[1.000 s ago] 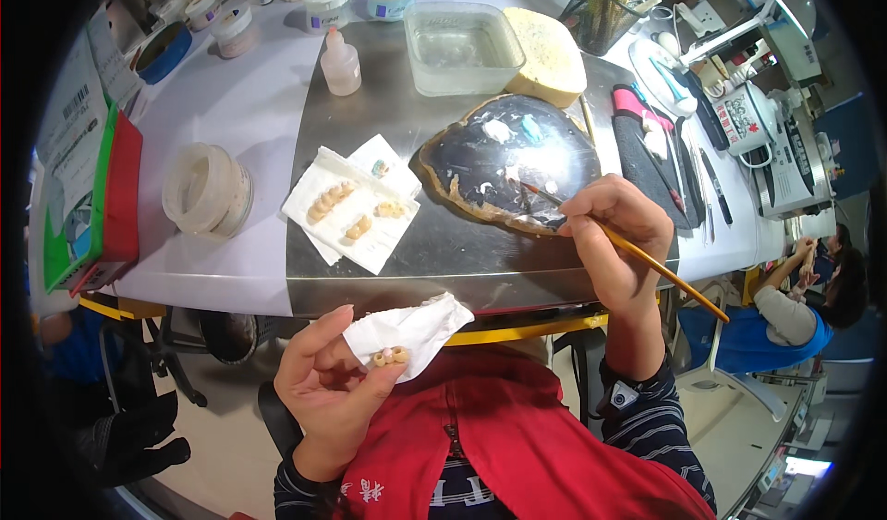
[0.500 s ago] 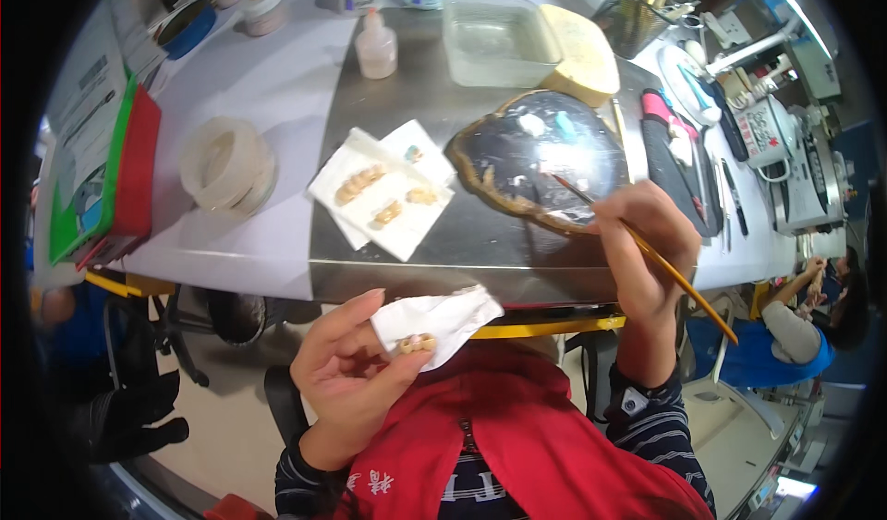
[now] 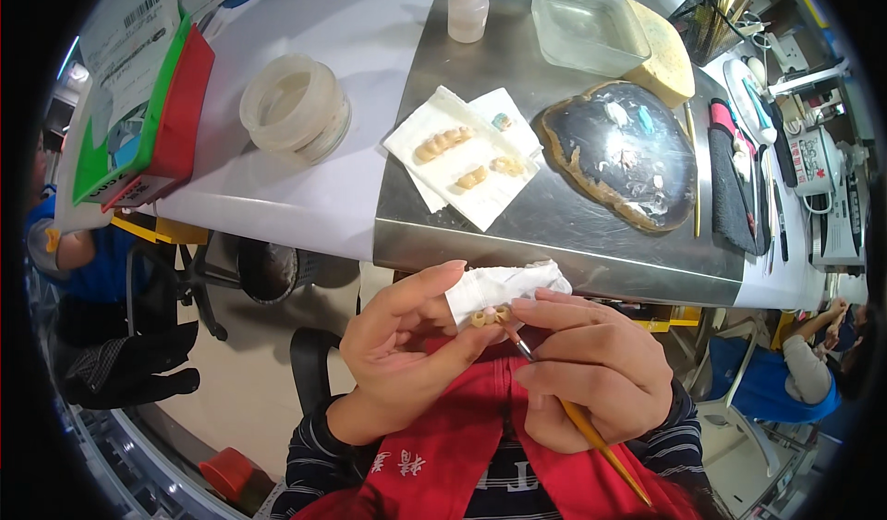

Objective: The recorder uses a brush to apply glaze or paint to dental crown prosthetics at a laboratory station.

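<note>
Between the thumb and fingers of my left hand [image 3: 393, 358] is a small tooth-coloured dental bridge [image 3: 489, 317], with a pinkish spot on it. A folded white tissue [image 3: 508, 283] sits behind the bridge in the same grip. My right hand [image 3: 601, 363] pinches a thin brush [image 3: 584, 425] with a yellow-brown handle and metal collar. The brush tip is at the bridge's right end; whether it touches cannot be made out. Both hands are in front of the bench edge, above my red apron [image 3: 443, 437].
More dental pieces [image 3: 443, 143] lie on white tissues [image 3: 490, 211]. Right of them is a dark glossy palette slab [image 3: 637, 174] with white and blue dabs. Around stand a cloudy jar [image 3: 296, 109], a dropper bottle [image 3: 468, 12], a water dish [image 3: 591, 30], a sponge [image 3: 661, 54] and red-green trays [image 3: 176, 114].
My right hand has brought the brush from the palette down and left to the bridge. My left hand still holds the bridge and tissue. The whole view has shifted, so the bench sits further right.
</note>
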Action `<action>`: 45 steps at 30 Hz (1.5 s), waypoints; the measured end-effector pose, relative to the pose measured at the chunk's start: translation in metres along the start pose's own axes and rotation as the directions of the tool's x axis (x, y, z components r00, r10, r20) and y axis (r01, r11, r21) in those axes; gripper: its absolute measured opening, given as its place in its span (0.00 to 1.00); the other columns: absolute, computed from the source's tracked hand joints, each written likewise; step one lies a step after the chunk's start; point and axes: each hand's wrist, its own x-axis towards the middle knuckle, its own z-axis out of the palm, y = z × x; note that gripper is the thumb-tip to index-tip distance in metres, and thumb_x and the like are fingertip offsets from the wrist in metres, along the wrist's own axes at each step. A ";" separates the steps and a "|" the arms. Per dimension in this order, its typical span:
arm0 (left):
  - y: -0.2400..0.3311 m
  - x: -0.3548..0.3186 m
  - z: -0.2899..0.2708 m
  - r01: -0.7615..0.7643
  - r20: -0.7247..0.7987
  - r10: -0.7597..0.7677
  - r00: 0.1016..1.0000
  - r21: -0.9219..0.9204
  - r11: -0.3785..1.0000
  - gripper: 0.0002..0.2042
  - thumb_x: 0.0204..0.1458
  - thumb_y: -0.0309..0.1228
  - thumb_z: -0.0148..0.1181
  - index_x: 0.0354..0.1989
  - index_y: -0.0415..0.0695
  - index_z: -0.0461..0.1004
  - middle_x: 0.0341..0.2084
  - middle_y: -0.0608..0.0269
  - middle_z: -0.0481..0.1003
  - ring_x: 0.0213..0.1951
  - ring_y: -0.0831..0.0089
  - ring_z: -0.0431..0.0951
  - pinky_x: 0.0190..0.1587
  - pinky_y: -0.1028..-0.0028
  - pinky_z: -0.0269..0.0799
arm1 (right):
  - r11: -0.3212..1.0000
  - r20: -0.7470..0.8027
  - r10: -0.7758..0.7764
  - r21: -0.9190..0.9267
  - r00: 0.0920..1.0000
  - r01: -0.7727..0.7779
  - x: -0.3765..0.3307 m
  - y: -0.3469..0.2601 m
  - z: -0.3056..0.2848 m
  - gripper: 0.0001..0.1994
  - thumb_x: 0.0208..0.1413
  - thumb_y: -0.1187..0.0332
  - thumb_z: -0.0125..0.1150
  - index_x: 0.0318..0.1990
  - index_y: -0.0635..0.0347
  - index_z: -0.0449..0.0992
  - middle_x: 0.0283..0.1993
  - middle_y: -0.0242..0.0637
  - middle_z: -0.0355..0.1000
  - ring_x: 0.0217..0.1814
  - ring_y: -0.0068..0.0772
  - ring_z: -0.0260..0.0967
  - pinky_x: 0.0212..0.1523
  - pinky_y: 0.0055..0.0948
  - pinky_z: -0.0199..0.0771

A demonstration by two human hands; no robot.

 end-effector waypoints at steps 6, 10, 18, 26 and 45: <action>-0.001 -0.002 0.001 -0.003 -0.028 0.003 1.000 0.009 1.000 0.22 0.45 0.11 0.56 0.51 0.33 0.62 0.24 0.61 0.73 0.31 0.77 0.76 0.37 0.77 0.76 | 0.998 0.012 -0.030 -0.045 0.999 0.031 -0.002 0.000 0.003 0.07 0.35 0.78 0.57 0.27 0.66 0.74 0.25 0.38 0.66 0.38 0.45 0.74 0.44 0.39 0.77; -0.002 -0.002 0.000 -0.019 -0.030 0.019 0.999 -0.008 1.000 0.22 0.45 0.11 0.57 0.51 0.33 0.62 0.25 0.60 0.74 0.31 0.78 0.76 0.37 0.78 0.74 | 0.998 0.024 -0.033 -0.056 0.999 0.034 0.000 0.000 0.004 0.07 0.36 0.78 0.57 0.27 0.67 0.74 0.26 0.38 0.67 0.38 0.44 0.74 0.44 0.38 0.77; -0.005 -0.004 -0.002 -0.017 -0.068 0.020 0.997 0.043 0.999 0.23 0.43 0.12 0.60 0.50 0.34 0.64 0.26 0.60 0.75 0.28 0.82 0.74 0.31 0.84 0.69 | 1.000 -0.163 0.023 0.018 0.986 -0.020 0.010 -0.004 -0.015 0.09 0.38 0.76 0.62 0.31 0.58 0.74 0.28 0.37 0.71 0.33 0.38 0.73 0.44 0.37 0.74; 0.002 -0.005 -0.001 0.096 -0.145 -0.092 0.985 0.021 0.995 0.26 0.40 0.13 0.63 0.50 0.35 0.63 0.27 0.58 0.76 0.25 0.84 0.73 0.27 0.87 0.65 | 0.929 -0.225 0.229 -0.240 0.947 -0.282 0.100 0.077 -0.080 0.09 0.44 0.70 0.55 0.32 0.65 0.76 0.23 0.34 0.72 0.26 0.18 0.66 0.28 0.19 0.66; -0.006 0.000 -0.005 0.055 -0.027 -0.059 0.998 -0.108 0.993 0.25 0.43 0.12 0.59 0.52 0.35 0.61 0.34 0.50 0.76 0.35 0.76 0.76 0.36 0.80 0.72 | 0.981 -0.052 -0.018 -0.193 0.999 0.007 0.015 0.004 -0.033 0.09 0.36 0.79 0.60 0.29 0.65 0.75 0.28 0.39 0.71 0.30 0.38 0.72 0.32 0.32 0.74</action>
